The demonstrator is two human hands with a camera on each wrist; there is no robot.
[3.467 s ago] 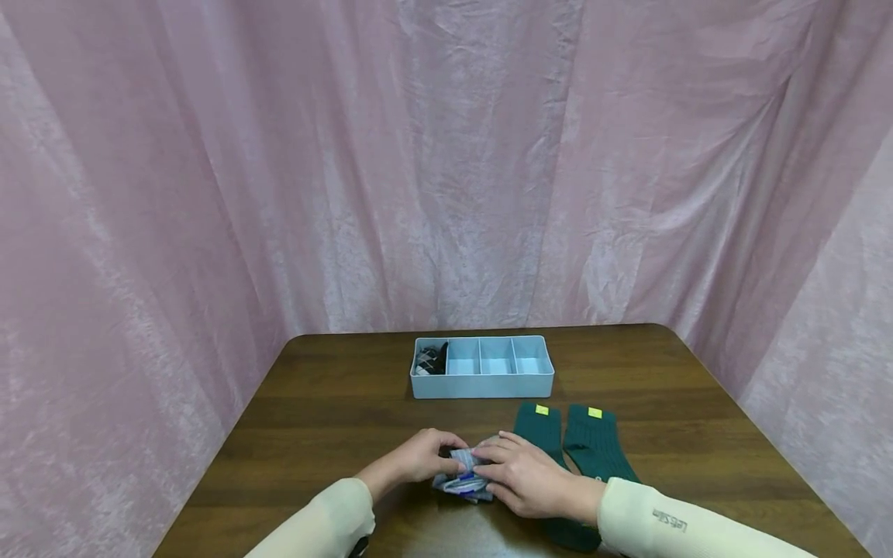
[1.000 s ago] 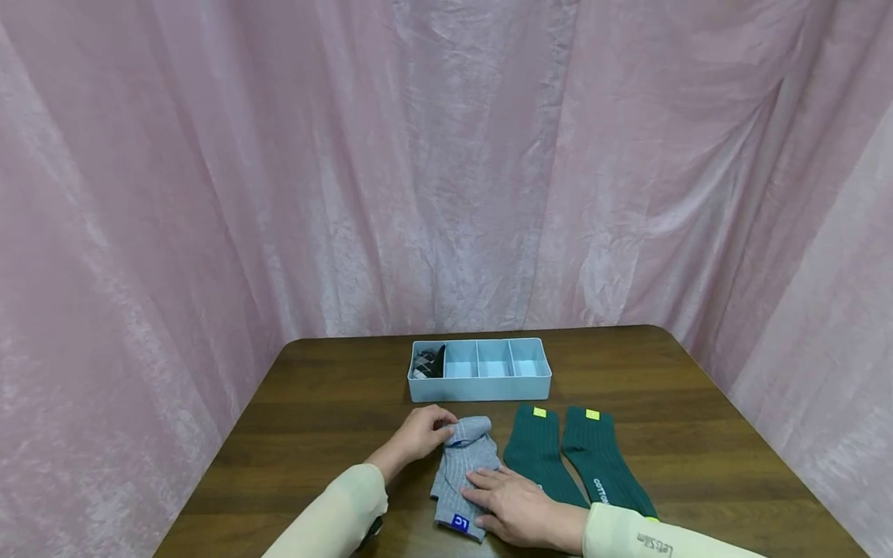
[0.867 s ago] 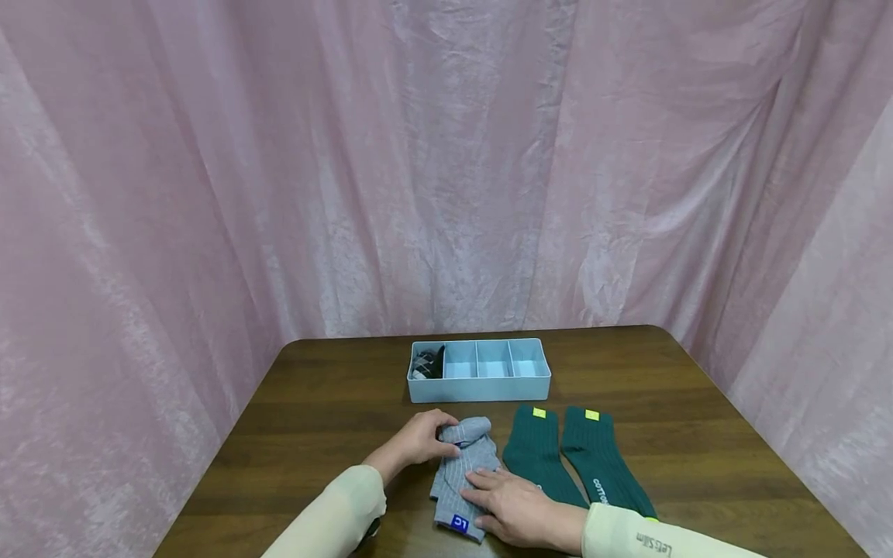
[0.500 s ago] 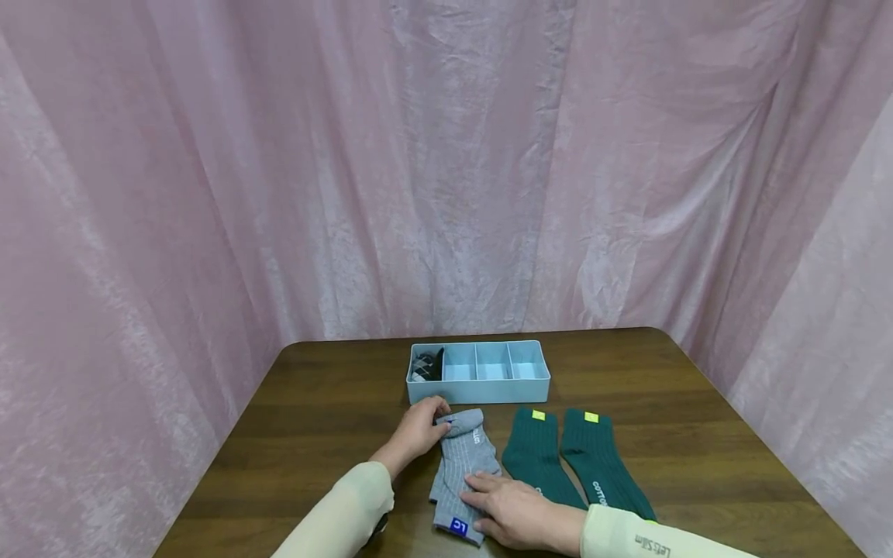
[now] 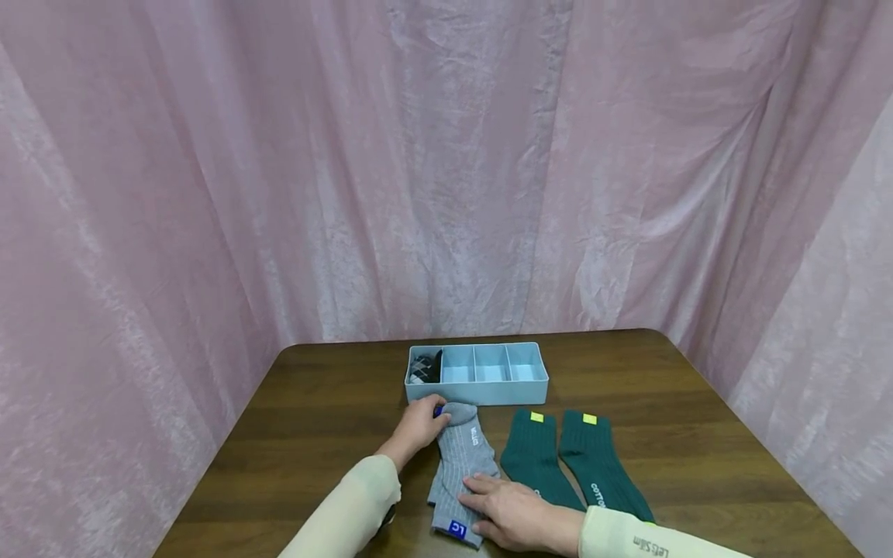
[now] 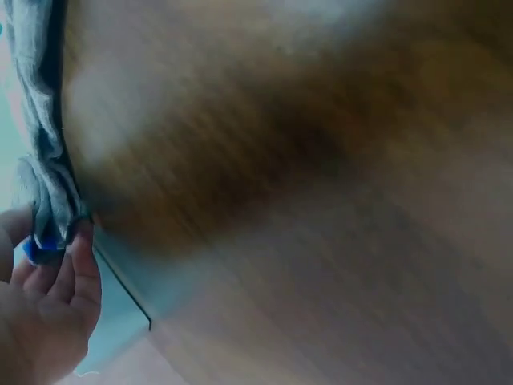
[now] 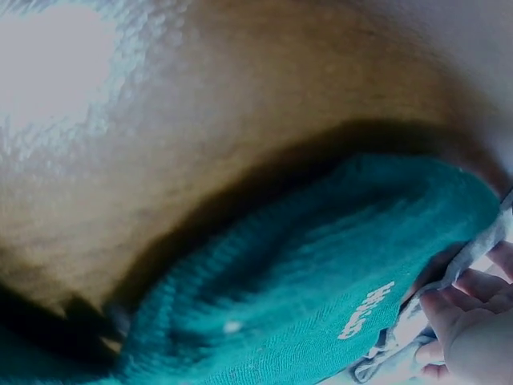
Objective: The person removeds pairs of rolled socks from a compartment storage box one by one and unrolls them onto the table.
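A pair of grey ribbed socks point(image 5: 462, 457), one lying over the other, is spread on the table in front of me, with a blue label at the near end. My left hand point(image 5: 418, 425) pinches the far end between thumb and fingers, and in the left wrist view the pinched grey cloth point(image 6: 50, 196) shows a bit of blue. Lower down, my right hand point(image 5: 512, 508) rests flat with extended fingers on the near part of the socks. Two dark green socks point(image 5: 536, 457) with yellow stickers lie just right of the grey ones, partly behind my right hand and sleeve.
Behind the socks stands a light blue box point(image 5: 481, 394) divided into compartments. Its leftmost compartment holds a black and white patterned sock point(image 5: 424, 369). The brown wooden table point(image 5: 314, 403) ends at a pink curtain point(image 5: 446, 170).
The grey socks, bunched up between both hands at first, are now laid out long. My left hand has moved away from me, stretching their far end toward the box; the right has settled nearer me.
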